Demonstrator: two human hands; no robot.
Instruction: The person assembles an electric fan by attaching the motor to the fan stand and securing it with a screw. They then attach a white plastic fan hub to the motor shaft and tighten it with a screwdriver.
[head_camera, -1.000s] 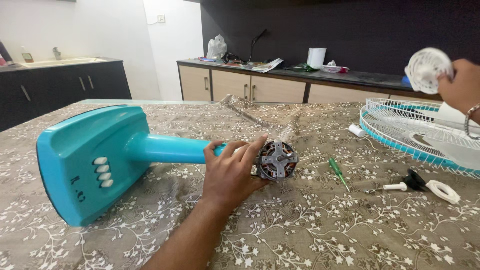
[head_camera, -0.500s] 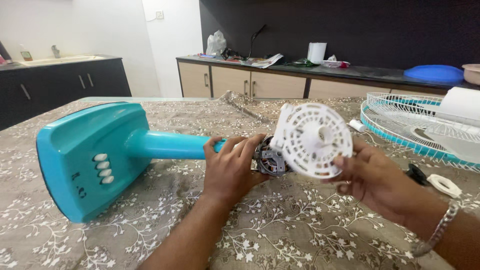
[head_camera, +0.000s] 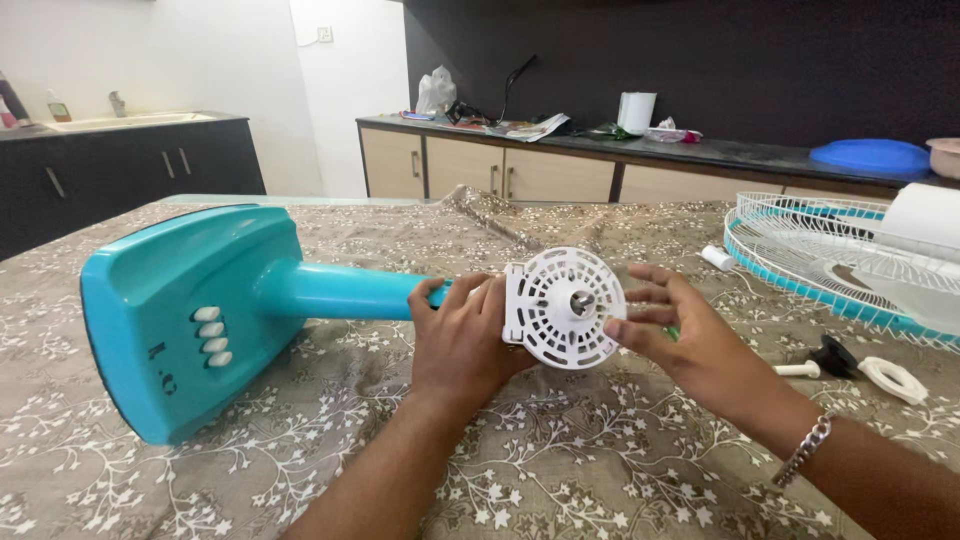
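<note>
Two hands work at the fan lying on the table. Your left hand wraps the turquoise fan neck. Your right hand, fingers spread wide, touches the white round cover sitting over the motor end.

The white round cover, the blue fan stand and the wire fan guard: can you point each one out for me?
white round cover (head_camera: 560, 308), head view, on its slotted face left of the hub.
blue fan stand (head_camera: 180, 310), head view, on the flat base near the buttons.
wire fan guard (head_camera: 800, 245), head view, on the white wires.
</note>
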